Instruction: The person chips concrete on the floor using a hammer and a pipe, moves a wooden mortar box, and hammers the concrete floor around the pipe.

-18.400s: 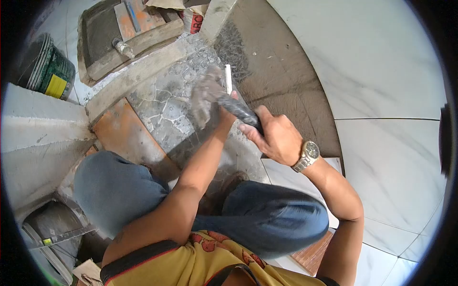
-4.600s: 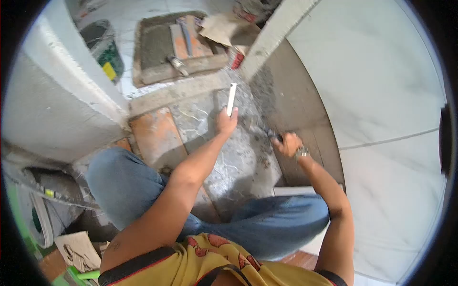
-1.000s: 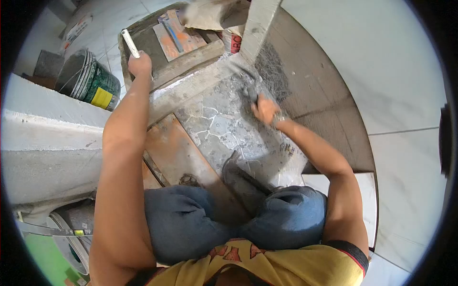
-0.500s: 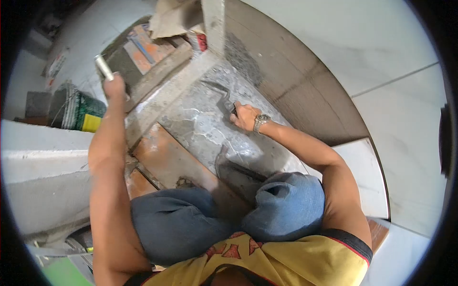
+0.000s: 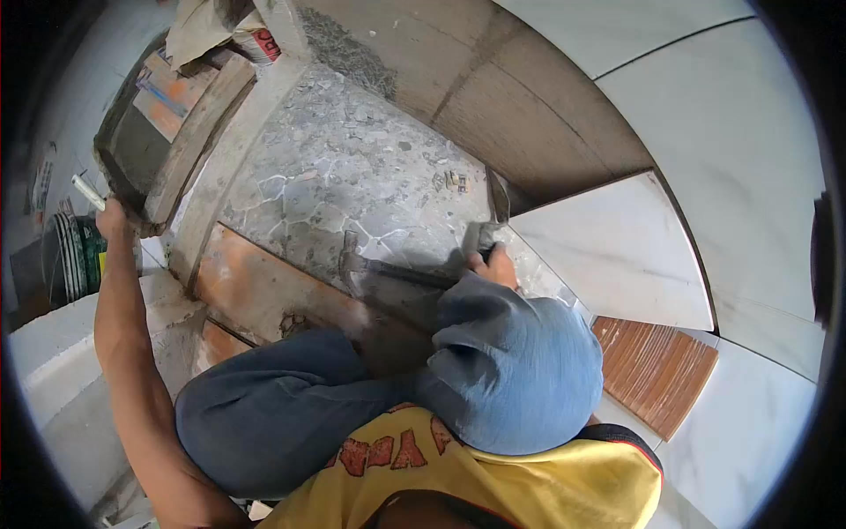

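Observation:
My left hand (image 5: 115, 220) is closed on a short white rod-like thing (image 5: 87, 191) at the near corner of a mortar tub (image 5: 110, 145). What the rod belongs to I cannot make out. Low by my right knee, my right hand (image 5: 500, 267) grips a trowel (image 5: 499, 199) whose narrow blade points away from me, along the foot of the wall. Part of this hand is hidden by the knee. A hammer (image 5: 351, 264) with a dark handle lies left of it on the rough, cracked cement floor (image 5: 326, 150).
A white marbled tile (image 5: 621, 247) leans at the wall (image 5: 529, 97) on the right, with a brown wood-look tile (image 5: 655, 366) nearer me. Wooden boards (image 5: 233, 278) lie at left. A dark green bucket (image 5: 75, 251) stands beyond a pale ledge (image 5: 106, 326).
My right hand has swung the trowel right and back towards my knee, beside the wall. The view has shifted right, and my left hand appears lower and farther left, still holding the white rod.

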A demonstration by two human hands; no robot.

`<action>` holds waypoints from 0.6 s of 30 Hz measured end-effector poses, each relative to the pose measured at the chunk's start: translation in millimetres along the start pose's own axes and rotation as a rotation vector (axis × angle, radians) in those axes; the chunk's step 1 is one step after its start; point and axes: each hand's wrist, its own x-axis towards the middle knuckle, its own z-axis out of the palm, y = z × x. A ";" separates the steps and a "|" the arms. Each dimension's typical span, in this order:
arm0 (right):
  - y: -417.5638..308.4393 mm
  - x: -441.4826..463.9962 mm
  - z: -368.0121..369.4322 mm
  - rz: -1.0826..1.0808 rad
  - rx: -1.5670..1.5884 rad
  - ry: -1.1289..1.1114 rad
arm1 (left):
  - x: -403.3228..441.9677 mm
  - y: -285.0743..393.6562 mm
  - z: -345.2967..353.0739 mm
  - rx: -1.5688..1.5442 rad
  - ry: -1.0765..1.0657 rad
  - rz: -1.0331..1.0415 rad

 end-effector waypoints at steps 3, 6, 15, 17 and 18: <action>-14.2 24.9 37.6 -0.009 0.187 -0.066 | 35.5 -16.5 18.4 0.047 -0.002 -0.017; -36.4 23.5 55.5 0.002 0.213 -0.022 | -8.5 31.2 11.5 -0.171 -0.110 -0.145; -60.6 -15.0 21.9 -0.119 0.389 -0.021 | -39.4 74.1 14.3 0.056 -0.199 0.451; -52.8 -2.3 45.2 -0.034 0.711 -0.258 | -32.9 72.4 16.5 0.113 -0.207 0.407; -61.0 -7.3 41.1 0.045 0.816 -0.311 | -31.8 72.9 18.3 0.142 -0.212 0.386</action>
